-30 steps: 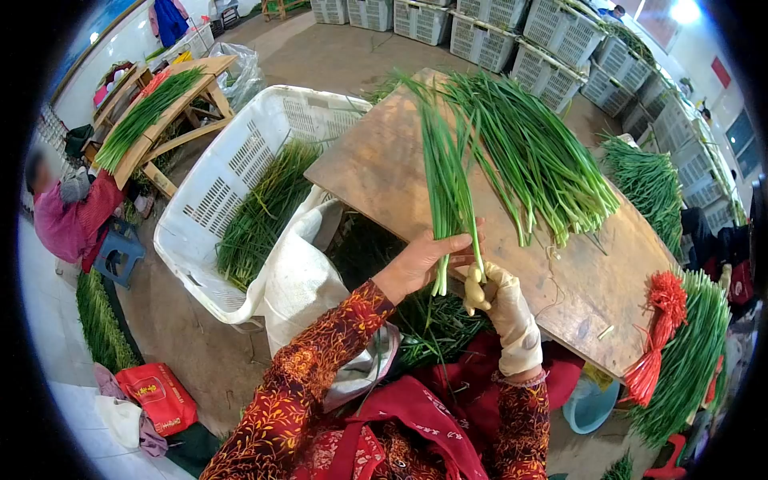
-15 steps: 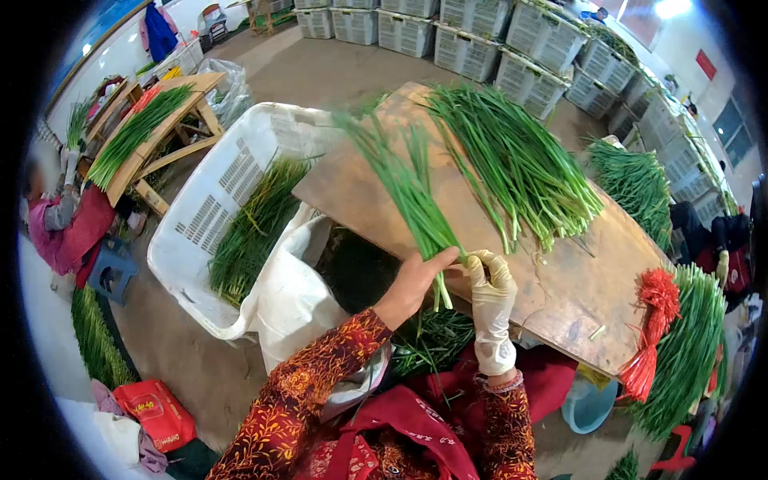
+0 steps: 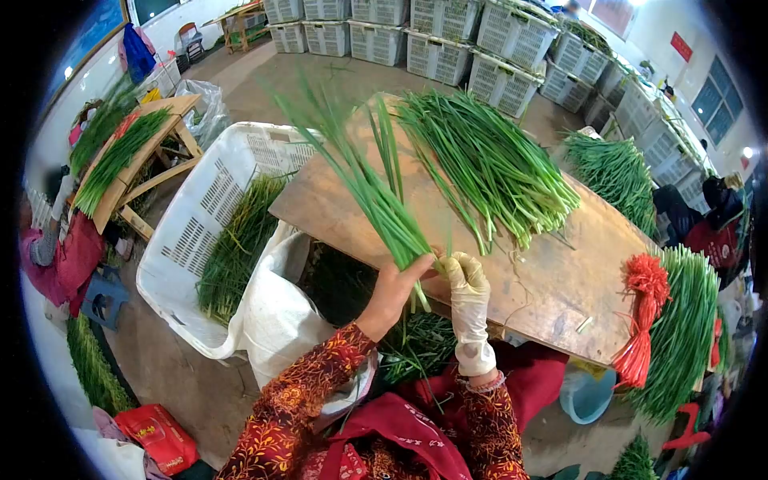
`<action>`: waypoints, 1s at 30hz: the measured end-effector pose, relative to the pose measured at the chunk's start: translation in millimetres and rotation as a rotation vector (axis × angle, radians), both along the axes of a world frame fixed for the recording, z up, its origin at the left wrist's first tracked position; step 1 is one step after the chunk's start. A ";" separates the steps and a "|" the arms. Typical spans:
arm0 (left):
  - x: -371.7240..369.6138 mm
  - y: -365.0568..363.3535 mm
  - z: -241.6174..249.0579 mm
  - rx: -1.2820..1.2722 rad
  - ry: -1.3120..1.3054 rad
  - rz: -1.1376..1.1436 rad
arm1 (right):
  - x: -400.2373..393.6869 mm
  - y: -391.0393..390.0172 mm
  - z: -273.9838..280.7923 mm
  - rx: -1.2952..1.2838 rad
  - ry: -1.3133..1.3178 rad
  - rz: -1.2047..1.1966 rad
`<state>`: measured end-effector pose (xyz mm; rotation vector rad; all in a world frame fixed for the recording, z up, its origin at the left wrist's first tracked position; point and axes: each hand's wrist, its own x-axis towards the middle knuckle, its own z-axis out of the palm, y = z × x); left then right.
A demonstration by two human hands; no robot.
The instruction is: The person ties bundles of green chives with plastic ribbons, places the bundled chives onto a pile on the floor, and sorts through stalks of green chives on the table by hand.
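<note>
The bare left hand (image 3: 394,290) is closed around the pale lower end of a small bunch of green onions (image 3: 376,200), whose leaves fan up toward eleven o'clock. The gloved right hand (image 3: 466,282) sits just beside it at three o'clock, fingers pinched narrow on the same stalks near their base. Both hands hover over the near edge of a tilted wooden board (image 3: 552,280). On the board, at one o'clock from the hands, lies a larger pile of green onions (image 3: 488,164), and a bundle of red ties (image 3: 644,320) hangs at the board's edge toward three o'clock. At nine o'clock stands a white crate (image 3: 204,208) holding more greens. The grip looks loose at the leafy end, so stalks could likely slip sideways and drop into the gap below the board, or bend and snap if squeezed hard at the base.
</note>
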<state>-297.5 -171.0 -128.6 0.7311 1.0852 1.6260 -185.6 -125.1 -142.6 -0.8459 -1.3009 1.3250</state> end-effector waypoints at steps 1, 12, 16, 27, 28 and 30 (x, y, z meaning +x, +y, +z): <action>-0.1 -0.1 1.9 -0.001 0.001 -0.002 | 1.2 -1.2 1.1 -0.001 0.001 -0.002; -90.7 17.9 17.7 0.220 -0.352 0.235 | 47.2 21.4 54.8 0.371 -0.918 0.282; -58.6 10.2 20.2 0.054 -0.446 0.043 | 44.7 75.1 40.3 0.915 -1.215 -0.117; -0.2 3.1 -3.4 -0.045 -0.490 -0.169 | 59.1 37.0 45.2 -0.354 -0.186 0.454; 2.8 2.4 1.1 -0.086 -0.429 -0.197 | 54.4 26.1 47.7 -0.425 -0.196 0.494; 4.6 5.3 -4.6 -0.113 -0.387 -0.228 | 43.5 11.7 47.2 -0.503 -0.282 0.595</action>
